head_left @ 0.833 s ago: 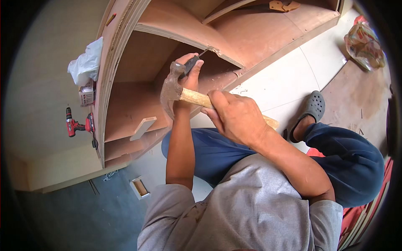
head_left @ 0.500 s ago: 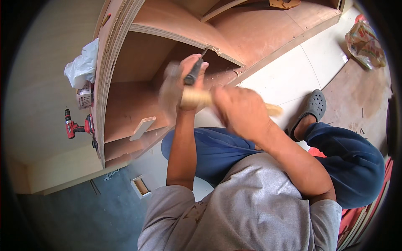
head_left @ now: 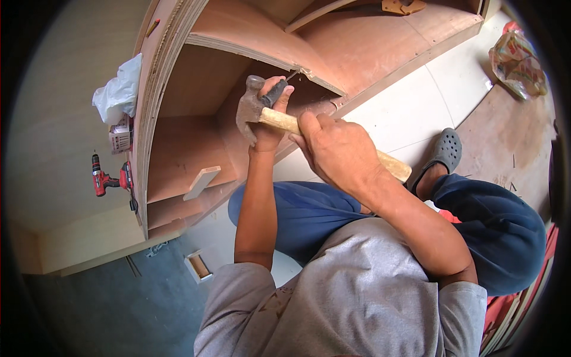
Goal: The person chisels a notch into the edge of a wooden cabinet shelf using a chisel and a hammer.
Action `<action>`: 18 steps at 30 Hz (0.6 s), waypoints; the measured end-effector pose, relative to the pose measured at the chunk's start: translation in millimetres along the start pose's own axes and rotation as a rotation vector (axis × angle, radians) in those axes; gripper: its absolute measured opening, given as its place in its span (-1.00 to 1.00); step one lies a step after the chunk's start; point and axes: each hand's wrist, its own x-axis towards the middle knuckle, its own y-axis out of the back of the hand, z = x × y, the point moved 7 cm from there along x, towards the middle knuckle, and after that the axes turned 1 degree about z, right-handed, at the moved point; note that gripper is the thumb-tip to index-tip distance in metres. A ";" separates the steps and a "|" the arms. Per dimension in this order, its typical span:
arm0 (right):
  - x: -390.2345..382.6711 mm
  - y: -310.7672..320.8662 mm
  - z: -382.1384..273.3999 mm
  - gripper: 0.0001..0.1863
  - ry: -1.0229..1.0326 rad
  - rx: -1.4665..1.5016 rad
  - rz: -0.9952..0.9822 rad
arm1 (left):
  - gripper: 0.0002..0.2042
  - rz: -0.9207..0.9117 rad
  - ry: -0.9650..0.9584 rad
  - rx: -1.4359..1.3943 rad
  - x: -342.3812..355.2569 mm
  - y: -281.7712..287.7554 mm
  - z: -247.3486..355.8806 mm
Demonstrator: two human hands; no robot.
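Over on the far left, the red drill [head_left: 106,181] sat beside the cabinet [head_left: 375,65], lower in view than a white plastic bag [head_left: 118,92], both off to the side, perhaps parked there to leave elbow room. Then in toward the middle, and here was the action: the hammer [head_left: 281,121] slanted across the view, head at the left, handle running down to the right, its head overlapping the left hand [head_left: 269,137]. That hand was wrapped around the black-handled tool [head_left: 274,94], likely to steady the slim blade where its tip met the chewed-up edge of the shelf panel [head_left: 250,53]; whether hammer and tool touched, the angle did not tell. Right again, the right hand [head_left: 342,149] was clamped partway along the wooden handle, the tail end poking out behind, a grip that probably traded reach for control. And the looks of them! The hammer's head was brown and weathered, its claw curving downward, its handle pale and scuffed; the tool had a stout dark grip and a thin shank; the panel's edge showed layered ply, splintered pale near the tip.
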 end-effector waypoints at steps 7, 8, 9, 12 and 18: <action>-18.9 -1.7 -15.0 -0.71 0.044 0.056 -0.037 | -0.73 0.022 0.187 -0.204 -0.6 9.0 11.6; -17.5 3.1 -17.0 -0.72 0.058 0.082 -0.016 | -0.73 0.026 0.187 -0.199 0.7 8.2 12.7; -16.4 6.5 -18.6 -0.72 0.072 0.109 0.005 | -0.73 0.061 0.168 -0.238 2.5 8.5 14.1; -14.5 8.2 -17.6 -0.72 0.074 0.125 0.024 | -0.72 0.091 0.119 -0.173 7.4 8.9 16.5; -11.9 23.0 -13.0 -0.70 0.092 0.180 0.128 | -0.74 0.064 -0.065 -0.066 14.3 2.4 38.9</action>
